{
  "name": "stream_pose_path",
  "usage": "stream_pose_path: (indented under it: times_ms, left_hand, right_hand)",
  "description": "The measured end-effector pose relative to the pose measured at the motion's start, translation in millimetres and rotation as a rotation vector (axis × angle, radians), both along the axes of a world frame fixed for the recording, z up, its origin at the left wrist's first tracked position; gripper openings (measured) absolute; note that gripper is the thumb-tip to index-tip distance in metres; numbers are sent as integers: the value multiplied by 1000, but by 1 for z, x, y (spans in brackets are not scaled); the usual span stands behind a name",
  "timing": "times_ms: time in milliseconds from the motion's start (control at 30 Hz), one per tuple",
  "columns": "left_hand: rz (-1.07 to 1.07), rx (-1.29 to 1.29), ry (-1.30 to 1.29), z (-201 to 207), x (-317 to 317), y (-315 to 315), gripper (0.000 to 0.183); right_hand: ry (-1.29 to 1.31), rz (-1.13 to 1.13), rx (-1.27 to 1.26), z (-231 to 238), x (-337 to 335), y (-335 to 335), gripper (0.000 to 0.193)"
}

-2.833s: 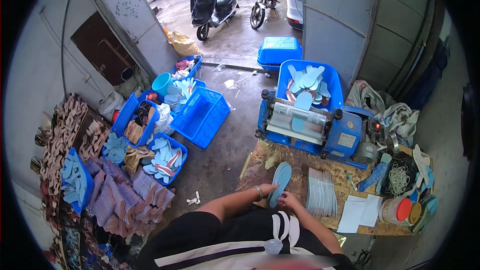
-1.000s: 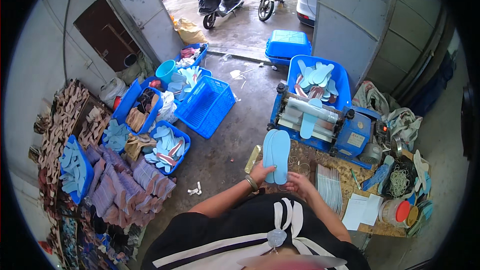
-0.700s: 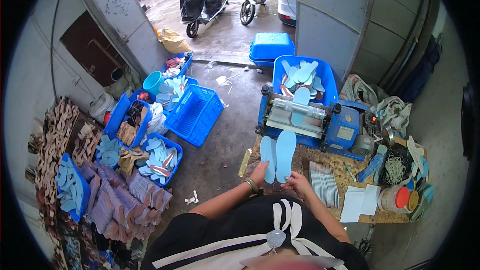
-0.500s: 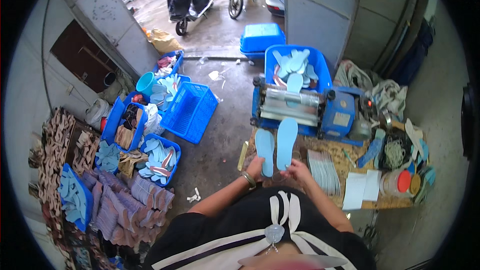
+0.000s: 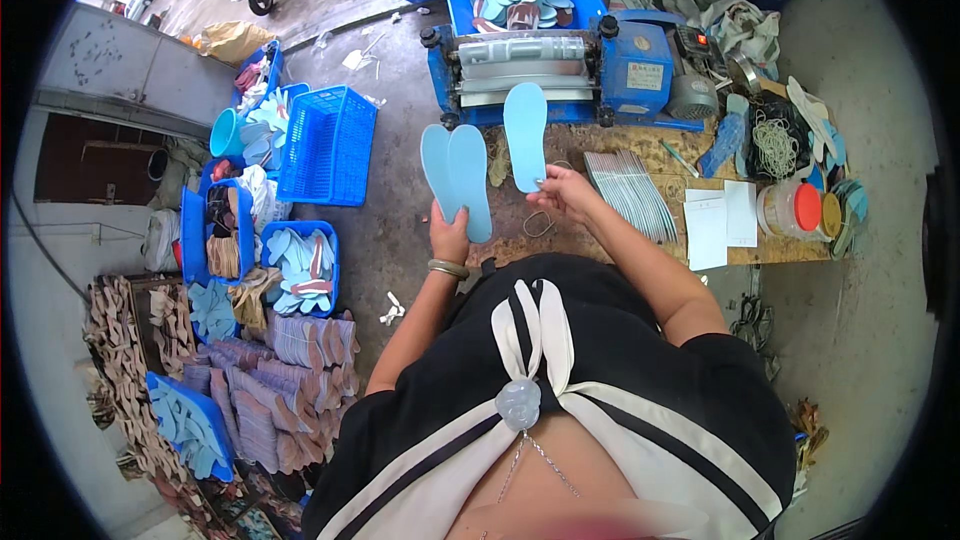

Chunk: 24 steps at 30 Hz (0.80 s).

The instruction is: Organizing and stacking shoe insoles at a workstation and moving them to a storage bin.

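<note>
My left hand (image 5: 450, 237) grips a pair of light blue insoles (image 5: 467, 175), fanned apart at the top, with the thumb across their face. Between the fingers of my right hand (image 5: 567, 194) is the lower end of a single light blue insole (image 5: 525, 130), its rounded top pointing at the roller machine (image 5: 525, 70). That machine has a blue frame and shiny horizontal rollers, and it stands just beyond both hands. Whether the single insole touches the machine's front edge, I cannot tell. To the right of my right hand lies a row of stacked thin insoles (image 5: 632, 195) on the wooden table (image 5: 560, 230).
Behind the rollers, a blue tub (image 5: 590, 15) holds loose insoles. White papers (image 5: 707, 230) and a red-lidded jar (image 5: 790, 208) sit at the table's right. On the left floor stand a blue basket (image 5: 330, 150), filled tubs and piled bundles (image 5: 290, 380).
The view has shifted, bringing the machine higher. The insole in the rollers has passed out of them. Two insoles now show fanned in my left hand, where one showed before.
</note>
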<state>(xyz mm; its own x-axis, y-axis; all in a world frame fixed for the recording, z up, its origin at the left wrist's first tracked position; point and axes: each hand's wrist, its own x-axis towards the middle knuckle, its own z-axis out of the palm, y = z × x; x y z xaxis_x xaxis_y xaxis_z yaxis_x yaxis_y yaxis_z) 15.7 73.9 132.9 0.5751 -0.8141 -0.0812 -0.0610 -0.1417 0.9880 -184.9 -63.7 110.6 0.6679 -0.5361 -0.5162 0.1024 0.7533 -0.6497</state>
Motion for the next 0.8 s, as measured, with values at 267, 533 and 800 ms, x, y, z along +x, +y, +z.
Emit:
stream_pose_path:
  times_ms: [267, 533, 800]
  left_hand:
    - [7, -43, 102, -5, -1, 13, 38]
    - [-36, -4, 39, 0, -6, 11, 36]
    - [-49, 12, 87, -9, -4, 10, 36]
  right_hand:
    - [-21, -44, -15, 0, 12, -13, 27]
    - [-67, -106, -8, -6, 33, -56, 25]
    - [124, -147, -35, -15, 24, -33, 35]
